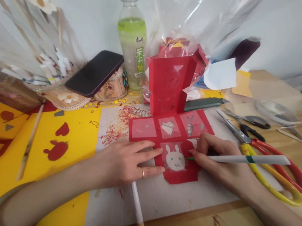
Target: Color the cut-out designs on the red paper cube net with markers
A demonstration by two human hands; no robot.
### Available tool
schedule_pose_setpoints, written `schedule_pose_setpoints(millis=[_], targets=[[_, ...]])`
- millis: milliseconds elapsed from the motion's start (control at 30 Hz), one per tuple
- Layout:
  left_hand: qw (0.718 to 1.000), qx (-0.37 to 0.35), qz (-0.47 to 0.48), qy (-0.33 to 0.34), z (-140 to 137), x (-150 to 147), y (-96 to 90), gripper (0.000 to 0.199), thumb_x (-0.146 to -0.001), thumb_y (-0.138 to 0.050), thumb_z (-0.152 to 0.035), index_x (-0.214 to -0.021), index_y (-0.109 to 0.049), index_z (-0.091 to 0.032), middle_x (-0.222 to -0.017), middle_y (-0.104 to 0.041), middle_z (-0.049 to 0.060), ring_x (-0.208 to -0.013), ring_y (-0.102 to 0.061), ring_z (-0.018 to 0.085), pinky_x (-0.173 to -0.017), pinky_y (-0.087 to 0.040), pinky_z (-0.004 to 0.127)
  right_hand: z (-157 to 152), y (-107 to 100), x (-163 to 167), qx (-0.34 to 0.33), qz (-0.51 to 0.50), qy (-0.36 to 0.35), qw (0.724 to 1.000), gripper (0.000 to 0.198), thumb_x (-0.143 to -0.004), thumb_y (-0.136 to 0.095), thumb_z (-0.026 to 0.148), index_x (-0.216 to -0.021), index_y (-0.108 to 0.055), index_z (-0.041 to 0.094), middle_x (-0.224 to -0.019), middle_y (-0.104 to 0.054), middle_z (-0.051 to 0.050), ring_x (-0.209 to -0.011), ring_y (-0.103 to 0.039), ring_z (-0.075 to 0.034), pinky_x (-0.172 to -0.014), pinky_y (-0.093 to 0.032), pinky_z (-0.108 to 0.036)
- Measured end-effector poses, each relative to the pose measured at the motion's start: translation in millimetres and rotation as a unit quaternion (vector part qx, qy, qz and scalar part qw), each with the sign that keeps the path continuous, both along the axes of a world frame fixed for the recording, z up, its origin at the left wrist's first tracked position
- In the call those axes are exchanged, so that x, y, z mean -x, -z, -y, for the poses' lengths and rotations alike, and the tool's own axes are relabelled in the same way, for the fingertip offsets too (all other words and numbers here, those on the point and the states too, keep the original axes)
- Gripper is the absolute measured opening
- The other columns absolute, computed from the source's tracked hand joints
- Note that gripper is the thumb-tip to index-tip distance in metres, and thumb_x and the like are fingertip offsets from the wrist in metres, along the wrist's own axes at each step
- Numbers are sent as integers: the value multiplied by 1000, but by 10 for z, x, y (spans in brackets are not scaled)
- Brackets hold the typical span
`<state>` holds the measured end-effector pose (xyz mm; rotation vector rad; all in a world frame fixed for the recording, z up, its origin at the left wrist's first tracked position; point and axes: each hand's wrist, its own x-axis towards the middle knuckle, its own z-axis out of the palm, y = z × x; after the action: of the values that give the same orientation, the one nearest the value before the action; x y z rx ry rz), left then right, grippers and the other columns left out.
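Note:
A red paper cutout with clear windows lies on a pale board. One of its windows shows a white rabbit face with green eyes and a smile. My left hand lies flat with fingers spread, its fingertips on the red paper's left edge; a gold ring is on one finger. My right hand pinches a white marker with a green band. The marker's green tip is just right of the rabbit face; whether it touches the paper I cannot tell. Another white pen lies below my left hand.
Red-handled and yellow-handled scissors lie close to my right hand. Behind stand a drink bottle, a phone and a clear bag. Yellow paper with red cutouts covers the left side.

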<state>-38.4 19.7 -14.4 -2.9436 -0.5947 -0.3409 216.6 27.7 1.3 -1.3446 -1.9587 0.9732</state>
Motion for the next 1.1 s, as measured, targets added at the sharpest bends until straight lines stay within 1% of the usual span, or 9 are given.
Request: schedule_pose_setpoints(millis=[200,367,667,867,1000,1100], targets=[[1000,0,-5,2,3,5,-2,34,-91,-40,-18,-120,-51,-31,-126,-52,5,-111,-50,25,-67,-53,33,4,10,-26,22,-40,11,999,27,-72,-52,15,-54,-33,21,-50,-38,5,-47,-34,-9,-44,-30,-23],[1000,0,-5,-1,4,8,3,33,-91,-40,-18,-120,-51,-31,-127,-52,5,-111,-49,25,-67,-53,33,3,18,-6,13,-22,-4,1000,26,-71,-52,16,-53,-34,21,-50,-39,4,-48,-36,-10,-44,-31,-24],[1000,-2,-4,-10,13,0,24,33,-93,-34,-18,-118,-51,-33,-125,-53,3,-111,-50,25,-66,-53,35,21,22,-1,22,-11,-17,1000,24,-70,-51,15,-54,-34,21,-49,-41,4,-47,-38,-10,-43,-31,-23],[1000,7,-7,-11,16,1,24,33,-91,-40,-19,-119,-51,-33,-126,-53,3,-112,-48,24,-68,-53,32,17,6,3,13,-6,-9,1000,24,-70,-51,15,-53,-35,21,-49,-41,4,-47,-39,-11,-43,-32,-23],[1000,5,-6,-12,17,2,22,33,-92,-38,-18,-119,-51,-33,-126,-53,3,-112,-49,24,-67,-53,33,17,10,2,17,-9,-10,1000,24,-70,-51,14,-54,-35,21,-50,-41,4,-48,-39,-11,-44,-32,-24],[1000,2,-8,-11,18,5,21,33,-92,-40,-19,-119,-51,-33,-127,-52,3,-113,-48,24,-68,-52,32,18,15,-2,21,-15,-9,1000,24,-70,-51,13,-54,-34,21,-50,-40,4,-48,-39,-11,-44,-32,-24]])
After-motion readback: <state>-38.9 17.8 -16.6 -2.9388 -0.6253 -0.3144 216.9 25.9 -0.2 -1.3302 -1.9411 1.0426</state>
